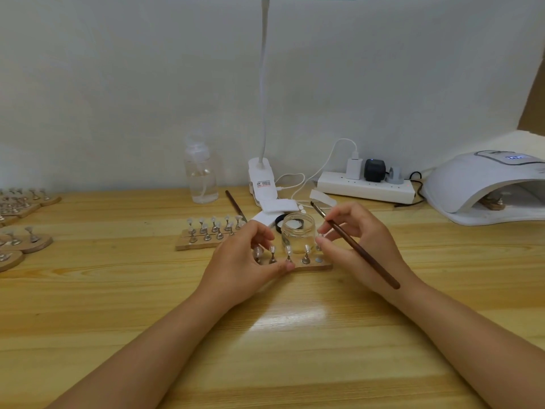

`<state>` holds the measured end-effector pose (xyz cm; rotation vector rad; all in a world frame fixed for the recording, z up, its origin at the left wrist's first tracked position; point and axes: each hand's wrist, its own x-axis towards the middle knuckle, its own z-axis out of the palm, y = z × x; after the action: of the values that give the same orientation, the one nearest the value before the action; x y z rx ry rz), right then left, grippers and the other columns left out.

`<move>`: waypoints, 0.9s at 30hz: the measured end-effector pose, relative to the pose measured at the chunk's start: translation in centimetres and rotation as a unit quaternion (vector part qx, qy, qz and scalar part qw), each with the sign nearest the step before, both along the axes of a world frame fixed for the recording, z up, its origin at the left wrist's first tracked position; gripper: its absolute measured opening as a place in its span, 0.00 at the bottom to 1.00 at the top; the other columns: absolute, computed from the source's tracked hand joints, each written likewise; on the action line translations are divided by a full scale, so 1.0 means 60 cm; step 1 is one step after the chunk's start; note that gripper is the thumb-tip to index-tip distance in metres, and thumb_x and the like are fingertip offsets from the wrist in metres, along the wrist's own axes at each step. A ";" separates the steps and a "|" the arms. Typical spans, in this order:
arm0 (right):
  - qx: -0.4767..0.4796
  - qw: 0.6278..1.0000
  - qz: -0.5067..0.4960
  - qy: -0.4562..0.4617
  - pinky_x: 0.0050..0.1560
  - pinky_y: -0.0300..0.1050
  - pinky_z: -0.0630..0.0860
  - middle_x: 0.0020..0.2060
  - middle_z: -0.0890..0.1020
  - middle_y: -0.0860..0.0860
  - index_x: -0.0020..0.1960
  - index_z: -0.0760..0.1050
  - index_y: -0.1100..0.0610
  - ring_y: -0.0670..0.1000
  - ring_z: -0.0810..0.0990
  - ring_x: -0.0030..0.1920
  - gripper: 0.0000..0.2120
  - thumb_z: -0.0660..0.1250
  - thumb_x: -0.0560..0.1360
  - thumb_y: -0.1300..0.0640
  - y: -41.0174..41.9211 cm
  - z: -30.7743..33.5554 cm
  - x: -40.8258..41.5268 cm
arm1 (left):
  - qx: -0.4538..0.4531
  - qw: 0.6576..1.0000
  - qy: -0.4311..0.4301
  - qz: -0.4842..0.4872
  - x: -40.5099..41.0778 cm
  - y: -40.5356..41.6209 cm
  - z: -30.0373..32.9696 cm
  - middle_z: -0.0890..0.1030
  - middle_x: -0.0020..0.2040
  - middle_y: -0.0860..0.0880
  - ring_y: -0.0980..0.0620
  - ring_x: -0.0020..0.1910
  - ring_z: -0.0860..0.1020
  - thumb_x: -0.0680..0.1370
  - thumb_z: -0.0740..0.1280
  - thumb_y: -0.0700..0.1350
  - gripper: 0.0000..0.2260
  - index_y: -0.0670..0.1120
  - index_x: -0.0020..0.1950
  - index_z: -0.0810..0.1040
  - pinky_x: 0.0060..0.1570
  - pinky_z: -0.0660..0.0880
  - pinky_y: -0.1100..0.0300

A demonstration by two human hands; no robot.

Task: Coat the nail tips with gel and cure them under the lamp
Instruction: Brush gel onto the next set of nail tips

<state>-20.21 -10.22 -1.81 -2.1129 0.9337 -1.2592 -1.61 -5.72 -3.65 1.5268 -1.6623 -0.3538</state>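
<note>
A small wooden strip [320, 266] lies at the table's centre with several metal stands carrying clear nail tips [306, 248]. My left hand [247, 258] grips the strip's left end, thumb on its front edge. My right hand [362, 240] holds a dark wooden brush [358, 248] slanted back over my wrist, while its fingertips pinch a nail tip at the strip's right end. An open clear gel jar [298, 231] stands just behind the strip. The white curing lamp [483, 187] sits at the far right with a wooden stand inside.
A second wooden holder with several tips [206, 231] lies left of the jar. More holders [20, 231] crowd the left edge. A clear pump bottle [202, 175], a desk lamp base [262, 181], a power strip [365, 187] and a spare brush [236, 205] stand along the wall.
</note>
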 end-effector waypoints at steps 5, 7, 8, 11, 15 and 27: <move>0.033 0.999 0.025 -0.018 0.40 0.33 0.77 0.39 0.80 0.48 0.46 0.70 0.50 0.41 0.80 0.37 0.15 0.72 0.68 0.64 -0.006 -0.002 -0.007 | 0.034 0.999 0.012 0.004 0.001 -0.001 -0.001 0.78 0.41 0.58 0.59 0.46 0.75 0.61 0.76 0.56 0.19 0.57 0.44 0.70 0.45 0.70 0.62; 0.038 0.999 0.033 -0.014 0.39 0.31 0.76 0.39 0.80 0.48 0.46 0.70 0.50 0.41 0.80 0.37 0.15 0.72 0.68 0.65 -0.007 -0.003 -0.007 | 0.040 0.999 0.012 0.006 0.001 0.000 0.000 0.79 0.41 0.58 0.58 0.47 0.75 0.61 0.76 0.55 0.19 0.57 0.45 0.70 0.47 0.69 0.61; 0.037 0.999 0.036 -0.010 0.39 0.31 0.76 0.39 0.80 0.48 0.46 0.71 0.51 0.42 0.80 0.38 0.15 0.73 0.68 0.65 -0.006 -0.004 -0.007 | 0.041 0.999 0.013 0.008 0.001 0.000 0.000 0.79 0.41 0.58 0.57 0.48 0.75 0.61 0.76 0.55 0.19 0.57 0.45 0.70 0.48 0.69 0.61; 0.028 0.999 0.038 0.003 0.40 0.32 0.76 0.39 0.80 0.48 0.46 0.71 0.50 0.42 0.81 0.38 0.15 0.73 0.67 0.65 -0.006 -0.006 -0.007 | 0.044 0.999 0.015 0.010 0.000 0.001 0.001 0.79 0.40 0.58 0.58 0.48 0.75 0.62 0.76 0.55 0.19 0.58 0.45 0.69 0.47 0.68 0.62; 0.022 0.999 0.037 0.033 0.44 0.36 0.78 0.40 0.81 0.47 0.45 0.70 0.48 0.42 0.81 0.39 0.16 0.73 0.67 0.63 -0.006 -0.008 -0.007 | 0.045 0.999 0.019 0.011 0.000 0.002 0.002 0.79 0.40 0.58 0.60 0.47 0.75 0.62 0.76 0.54 0.19 0.58 0.45 0.69 0.44 0.67 0.68; -0.069 0.992 0.029 0.104 0.47 0.34 0.74 0.41 0.78 0.42 0.47 0.68 0.40 0.40 0.77 0.44 0.18 0.72 0.68 0.58 -0.005 -0.010 -0.007 | 0.046 0.999 0.012 0.013 -0.003 0.004 0.007 0.78 0.40 0.57 0.55 0.47 0.76 0.63 0.76 0.53 0.18 0.58 0.47 0.72 0.51 0.72 0.56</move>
<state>-20.61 -10.50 -2.40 -2.3984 0.8856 -1.1200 -1.81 -5.47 -3.25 1.6032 -1.6261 -0.4385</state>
